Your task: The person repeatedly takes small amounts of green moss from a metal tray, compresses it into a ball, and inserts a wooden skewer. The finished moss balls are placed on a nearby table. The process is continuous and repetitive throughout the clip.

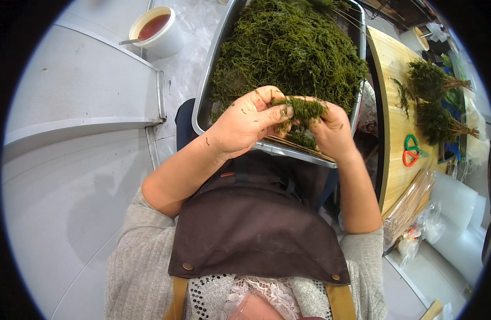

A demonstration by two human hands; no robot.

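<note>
A small clump of stringy green moss-like strands is pinched between both my hands, above the near side of a metal tray. My left hand presses the clump's left end with thumb and fingers. Its right end is gripped by the fingers of my right hand. The metal tray holds a large heap of the same green strands. Along the tray's near edge, partly hidden below my hands, lie several thin sticks. Bits of green cling to my hands and left wrist.
On the wooden table at right lie green bundles with stick ends showing, scissors with red and green handles, and bagged sticks. A white bucket of reddish liquid stands at far left, beside a grey panel.
</note>
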